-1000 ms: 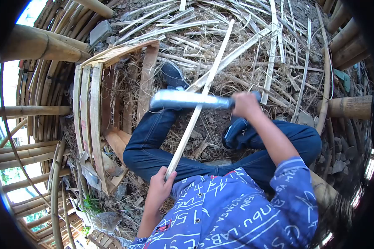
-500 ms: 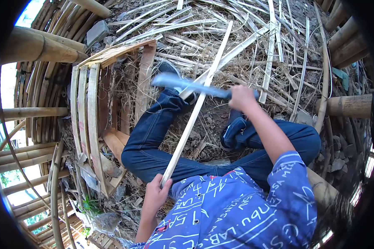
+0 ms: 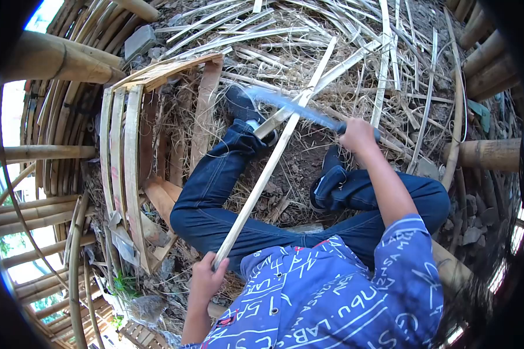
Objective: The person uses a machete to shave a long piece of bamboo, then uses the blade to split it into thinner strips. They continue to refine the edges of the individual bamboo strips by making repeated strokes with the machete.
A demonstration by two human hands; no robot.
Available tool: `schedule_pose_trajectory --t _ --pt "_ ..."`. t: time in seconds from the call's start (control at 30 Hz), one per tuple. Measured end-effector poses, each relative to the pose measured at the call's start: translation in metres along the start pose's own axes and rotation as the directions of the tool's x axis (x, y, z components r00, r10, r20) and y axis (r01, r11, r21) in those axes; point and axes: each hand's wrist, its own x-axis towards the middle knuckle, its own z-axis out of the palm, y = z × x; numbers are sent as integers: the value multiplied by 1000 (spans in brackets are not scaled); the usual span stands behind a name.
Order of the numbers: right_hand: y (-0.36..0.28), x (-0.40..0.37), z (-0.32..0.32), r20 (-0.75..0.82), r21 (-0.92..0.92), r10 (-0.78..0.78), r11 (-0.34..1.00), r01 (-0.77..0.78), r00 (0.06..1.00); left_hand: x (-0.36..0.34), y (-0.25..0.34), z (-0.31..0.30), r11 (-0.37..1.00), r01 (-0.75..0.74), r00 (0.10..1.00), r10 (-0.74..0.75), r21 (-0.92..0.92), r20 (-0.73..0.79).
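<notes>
My left hand [image 3: 206,274] is closed around the near end of a long pale bamboo strip [image 3: 261,181], which slants up and away across my left leg. In my right hand [image 3: 358,135] is a machete [image 3: 319,115], gripped by its dark handle. Its blade, smeared by motion, crosses over the strip near the strip's far half and points up to the left. Beneath that strip a second bamboo slat [image 3: 342,68] lies crosswise, its near end beside my left shoe [image 3: 242,104].
A slatted wooden crate [image 3: 133,148] stands on its side at the left. Bamboo strips [image 3: 256,39] and curled shavings litter the ground ahead. Thick bamboo poles [image 3: 489,154] jut in from both sides. Stones [image 3: 471,235] lie at the right.
My right hand has shifted right, and the machete blade now tilts more, its tip higher. My left hand has moved slightly left and toward me, with the bamboo strip sliding along.
</notes>
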Motion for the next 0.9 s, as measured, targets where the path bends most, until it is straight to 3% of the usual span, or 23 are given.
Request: schedule_pose_trajectory --t 0.03,0.1,0.2,0.43,0.47,0.5,0.53,0.6,0.67,0.73,0.9 --pt "13 14 4 -21 29 128 991 -128 992 -3 -5 -2 1000 -3 1000 3 1 -1" --pt "24 20 9 7 3 115 993 -115 993 -11 -4 -1 996 -22 1000 23 87 -1" --pt "9 15 -3 -100 -49 -42 998 38 994 -8 -20 -3 1000 -8 999 9 28 -35" --pt "-15 -15 -36 -95 -9 -256 966 257 962 -8 -19 -20 995 -56 997 61 82 -55" --pt "-7 -4 -46 -23 -127 -197 973 193 980 -12 -23 -24 995 -57 997 62 86 -52" --pt "8 8 -55 -8 -29 -67 997 67 998 -19 -28 -29 981 -90 993 102 173 -59" --pt "27 24 -52 -80 -98 64 993 -71 995 -22 -35 -35 958 -130 986 152 256 -66" --pt "72 42 -56 -163 2 264 964 -267 951 -31 -59 -47 959 -73 992 97 274 -78" --pt "88 33 -68 -217 28 335 941 -337 917 -37 -63 -54 932 -1 991 49 361 -123" --pt "113 22 -58 -242 28 306 951 -308 921 -34 -61 -50 937 -39 986 91 346 -136" --pt "80 -8 -89 -289 165 220 970 -178 932 -7 -61 -41 936 -145 964 207 321 -168"
